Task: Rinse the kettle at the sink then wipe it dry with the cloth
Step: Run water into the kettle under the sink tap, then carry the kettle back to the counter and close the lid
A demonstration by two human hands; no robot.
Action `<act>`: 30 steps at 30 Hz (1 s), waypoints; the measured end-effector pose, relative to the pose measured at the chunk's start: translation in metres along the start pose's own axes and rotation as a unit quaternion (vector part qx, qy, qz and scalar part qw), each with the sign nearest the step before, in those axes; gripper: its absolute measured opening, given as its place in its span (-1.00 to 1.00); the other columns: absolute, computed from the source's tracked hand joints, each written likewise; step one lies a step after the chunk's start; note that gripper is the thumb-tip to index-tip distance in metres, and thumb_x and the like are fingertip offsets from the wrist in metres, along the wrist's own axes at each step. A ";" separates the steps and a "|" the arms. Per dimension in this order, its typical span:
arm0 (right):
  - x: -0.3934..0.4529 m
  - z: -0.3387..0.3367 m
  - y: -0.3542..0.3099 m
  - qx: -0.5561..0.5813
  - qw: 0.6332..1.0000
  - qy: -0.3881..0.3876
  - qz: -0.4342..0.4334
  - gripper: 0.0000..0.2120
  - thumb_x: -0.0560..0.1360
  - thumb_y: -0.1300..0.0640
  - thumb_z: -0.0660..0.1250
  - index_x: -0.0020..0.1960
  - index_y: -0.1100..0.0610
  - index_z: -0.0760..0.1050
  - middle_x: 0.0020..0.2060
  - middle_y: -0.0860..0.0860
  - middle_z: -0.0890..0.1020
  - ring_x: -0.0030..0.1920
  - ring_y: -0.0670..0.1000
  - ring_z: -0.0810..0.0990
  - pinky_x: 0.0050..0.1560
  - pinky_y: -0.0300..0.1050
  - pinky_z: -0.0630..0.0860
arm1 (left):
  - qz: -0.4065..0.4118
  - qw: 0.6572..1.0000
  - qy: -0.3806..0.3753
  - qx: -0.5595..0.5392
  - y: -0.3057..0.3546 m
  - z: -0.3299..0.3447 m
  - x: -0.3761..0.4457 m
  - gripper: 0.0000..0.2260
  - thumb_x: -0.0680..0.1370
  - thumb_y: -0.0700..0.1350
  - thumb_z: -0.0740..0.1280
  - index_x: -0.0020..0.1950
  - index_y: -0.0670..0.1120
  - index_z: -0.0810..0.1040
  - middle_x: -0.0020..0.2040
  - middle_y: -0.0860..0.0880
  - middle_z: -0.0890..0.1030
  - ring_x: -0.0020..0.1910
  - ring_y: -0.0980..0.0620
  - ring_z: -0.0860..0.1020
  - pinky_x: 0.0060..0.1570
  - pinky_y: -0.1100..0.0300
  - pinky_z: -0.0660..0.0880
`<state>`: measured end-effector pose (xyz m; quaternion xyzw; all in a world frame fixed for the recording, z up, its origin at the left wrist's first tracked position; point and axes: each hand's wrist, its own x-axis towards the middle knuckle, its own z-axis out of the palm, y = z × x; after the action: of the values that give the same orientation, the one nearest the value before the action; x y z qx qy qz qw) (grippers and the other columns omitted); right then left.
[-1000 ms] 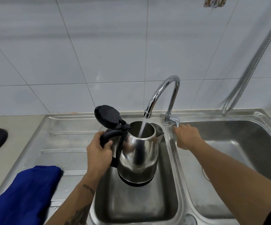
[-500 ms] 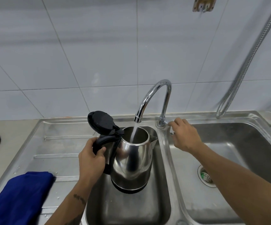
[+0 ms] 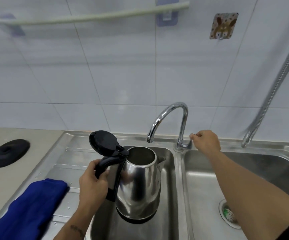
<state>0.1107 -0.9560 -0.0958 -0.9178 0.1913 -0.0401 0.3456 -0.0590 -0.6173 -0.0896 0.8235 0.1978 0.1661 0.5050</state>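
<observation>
Fingers of the left hand [image 3: 92, 185] wrap the black handle of the kettle [image 3: 138, 186], holding it upright, lid flipped open, over the left basin of the sink [image 3: 179, 170], below the tap [image 3: 170, 122]. The right hand [image 3: 206, 141] pinches the tap's lever. A blue cloth [image 3: 27, 210] lies left of the kettle on the drainboard.

Kettles: one is counted, steel with a black handle, kettle [image 3: 140, 184].
Lids: one, hinged open, lid [image 3: 104, 142].
Cloths: one, blue, near left, cloth [image 3: 27, 208].
Basins: two are counted, left basin [image 3: 168, 170] and right basin [image 3: 261, 163].
Taps: one, tap [image 3: 171, 122].
Hoses: one, far right, hose [image 3: 277, 84].
Kettle bases: one, far left, base [image 3: 8, 155].
Hands: two are counted, left hand [image 3: 93, 186] and right hand [image 3: 206, 141].
Wall rails: one, rail [image 3: 88, 16].
Wall hooks: one, hook [image 3: 224, 25].
Drain strainers: one, strainer [image 3: 228, 213].
</observation>
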 end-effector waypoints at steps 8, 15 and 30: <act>-0.093 0.014 -0.011 0.113 0.991 -0.059 0.041 -0.81 0.48 0.24 0.35 0.06 0.10 0.64 0.07 0.10 0.69 0.05 0.12 0.62 -0.03 -0.10 0.49 | -0.009 0.998 -0.007 -0.068 -0.004 -0.039 -0.006 -0.75 0.55 -0.34 0.33 0.10 -0.02 0.55 -0.08 0.03 0.64 -0.04 0.14 0.59 -0.12 0.37 0.39; -0.235 0.038 -0.066 0.276 0.921 -0.273 0.032 -0.64 0.41 0.24 0.48 0.12 -0.09 0.57 0.10 0.01 0.62 0.11 0.02 0.61 0.15 0.01 0.53 | 0.015 0.990 -0.064 -0.122 -0.016 -0.096 0.009 -0.75 0.56 -0.30 0.32 0.16 -0.02 0.54 -0.06 0.04 0.64 -0.10 0.20 0.56 -0.19 0.37 0.37; -0.415 0.125 -0.171 0.421 0.880 -0.217 0.026 -0.37 0.17 0.13 0.55 0.21 -0.01 0.49 -0.12 -0.08 0.64 -0.03 0.01 0.61 -0.02 -0.02 0.40 | 0.054 0.981 -0.089 -0.166 -0.062 -0.246 0.024 -0.72 0.54 -0.29 0.34 0.11 0.09 0.56 -0.05 0.09 0.65 -0.01 0.12 0.60 -0.06 0.25 0.46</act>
<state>-0.1919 -0.6038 -0.0548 -0.6662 0.1005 0.0920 0.7332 -0.1649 -0.3912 -0.0363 0.7490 0.0768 0.1500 0.6407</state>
